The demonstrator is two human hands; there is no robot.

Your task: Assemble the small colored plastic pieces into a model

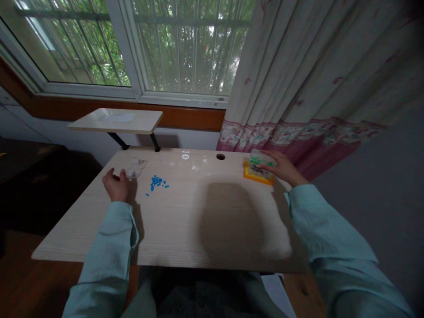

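On the left of the desk, my left hand (pixel 116 185) rests with its fingers loosely curled and apart, holding nothing that I can see. Just beyond its thumb lies a clear plastic bag (pixel 135 168). A loose cluster of small blue pieces (pixel 156 182) is scattered to the right of that hand. At the far right, my right hand (pixel 281 167) grips a clear plastic bag with small green pieces (pixel 260 159) in it. This bag is over a yellow-orange tray (pixel 259 179), whose inside is largely hidden. Whether bag and tray touch I cannot tell.
A small raised shelf (pixel 145 121) on black posts stands at the desk's back left. A round cable hole (pixel 220 157) is near the back edge of the pale wooden desk (pixel 185 229). Behind are a window and a long curtain (pixel 285 88).
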